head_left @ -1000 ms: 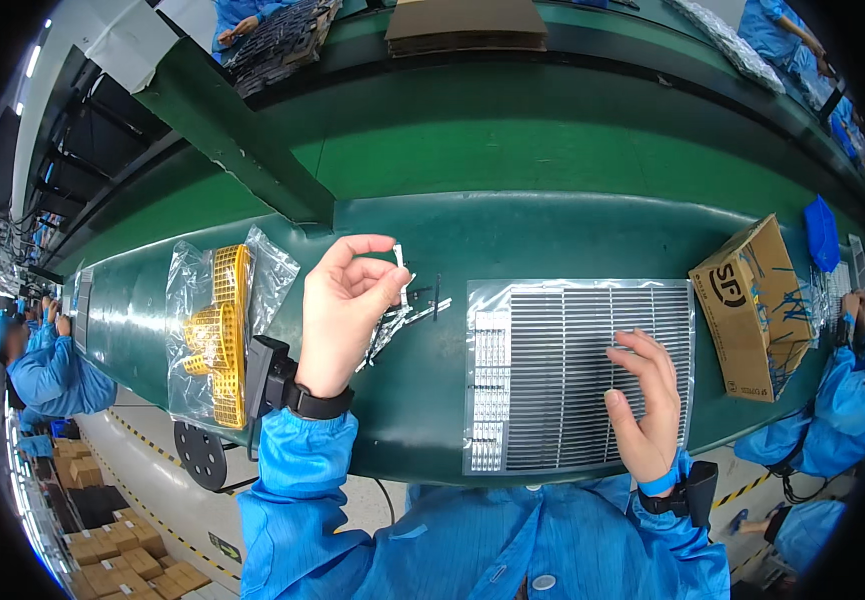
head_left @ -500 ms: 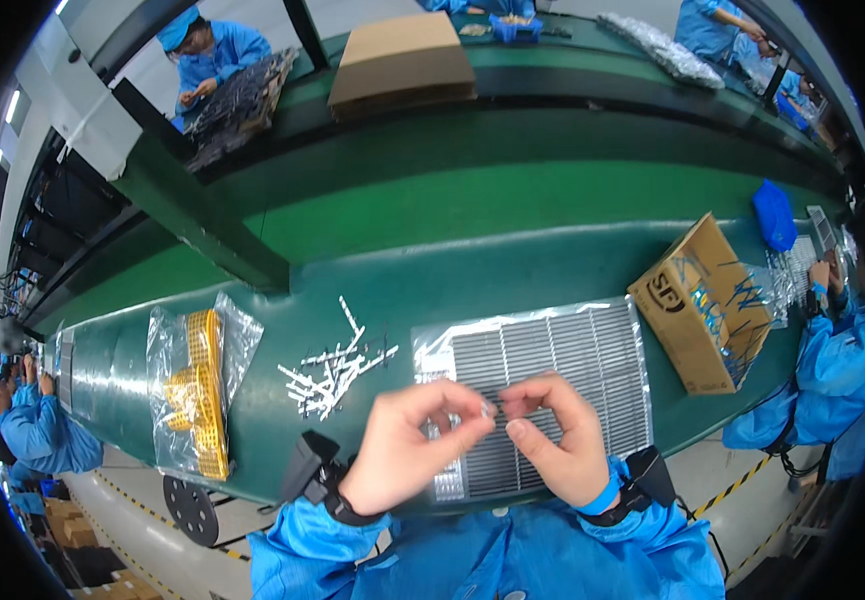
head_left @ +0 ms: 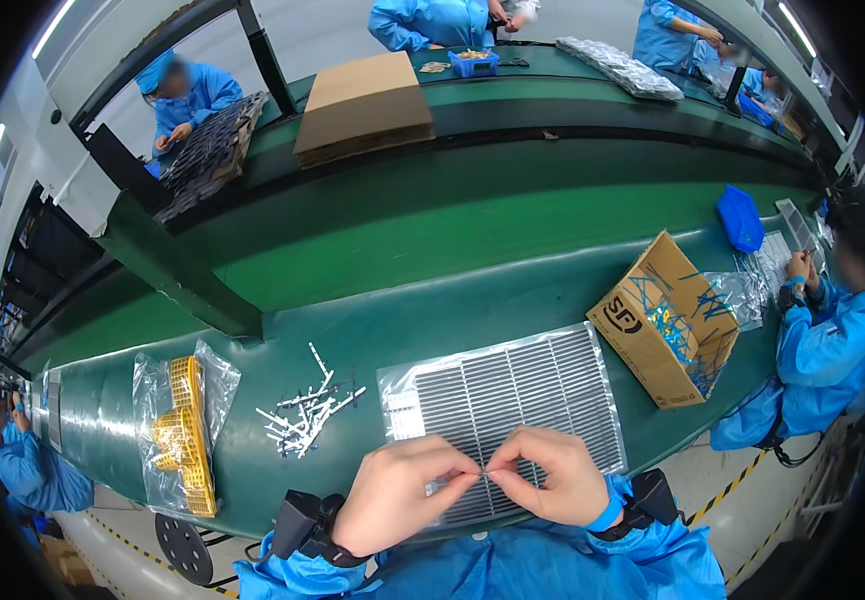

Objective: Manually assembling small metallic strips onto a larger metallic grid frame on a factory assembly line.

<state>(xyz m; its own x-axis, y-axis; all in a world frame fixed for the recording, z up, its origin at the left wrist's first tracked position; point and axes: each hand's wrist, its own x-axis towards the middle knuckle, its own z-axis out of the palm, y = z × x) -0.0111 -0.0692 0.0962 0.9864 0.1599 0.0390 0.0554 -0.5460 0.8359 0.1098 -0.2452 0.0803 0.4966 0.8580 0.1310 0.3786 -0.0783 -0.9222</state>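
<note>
My left hand and my right hand meet fingertip to fingertip in front of me. Both are closed in a pinch, and whatever sits between the tips is too small to make out. Under them lies a flat sheet of dark parallel strips, with clear plastic at its edges; my hands cover its near part. To the left of the sheet is a loose pile of small black and white strips.
Yellow perforated plastic parts lie in clear bags at the left. An open cardboard box holding thin blue strips stands right, near a blue bin. A green post rises at the back left. A co-worker works at the right.
My hands have come together, and their fingertips now touch or nearly touch. The whole view has shifted, with the table things appearing lower and further left.
</note>
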